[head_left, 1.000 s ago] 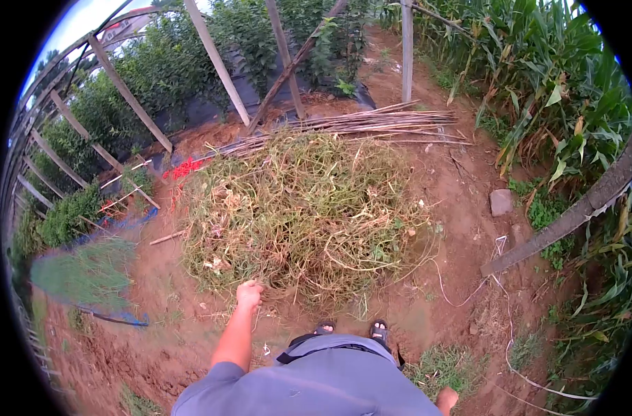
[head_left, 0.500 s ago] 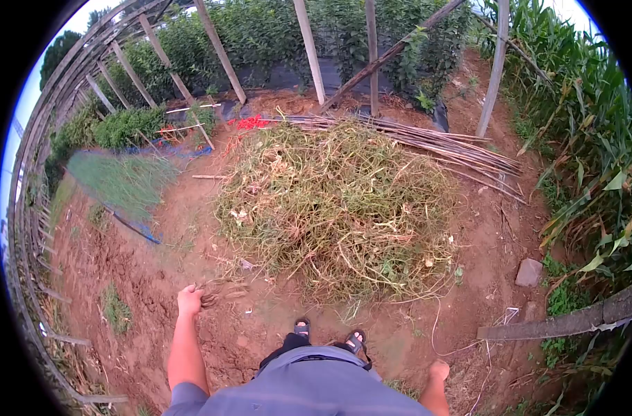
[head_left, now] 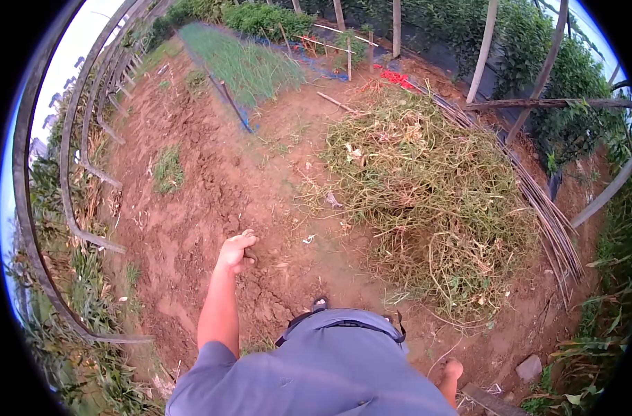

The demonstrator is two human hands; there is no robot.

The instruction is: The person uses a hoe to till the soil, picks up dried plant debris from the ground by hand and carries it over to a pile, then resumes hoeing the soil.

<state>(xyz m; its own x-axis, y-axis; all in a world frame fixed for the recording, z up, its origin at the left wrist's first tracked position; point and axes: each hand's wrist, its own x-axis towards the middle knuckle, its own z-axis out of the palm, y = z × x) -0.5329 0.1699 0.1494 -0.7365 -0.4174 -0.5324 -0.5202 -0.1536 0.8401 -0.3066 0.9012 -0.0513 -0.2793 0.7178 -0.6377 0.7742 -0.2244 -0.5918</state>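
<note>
My left hand is held out over the bare soil, fingers apart and nothing seen in it. Low on the right, beside my body, hangs my right hand with its fingers curled in; no object shows in it. A thin pale cord lies on the ground close by that hand. Between and ahead of the hands is a large heap of pulled, partly dried vines, which neither hand touches.
A bundle of long poles lies along the heap's right side, with red netting behind it. Green seedlings grow at the far left. Curved frame bars line the left edge. A stone block sits at the lower right.
My view has swung left, so the heap now appears farther right. The brownish dry tuft at my left hand no longer shows there, and its fingers have opened. My right hand stays low.
</note>
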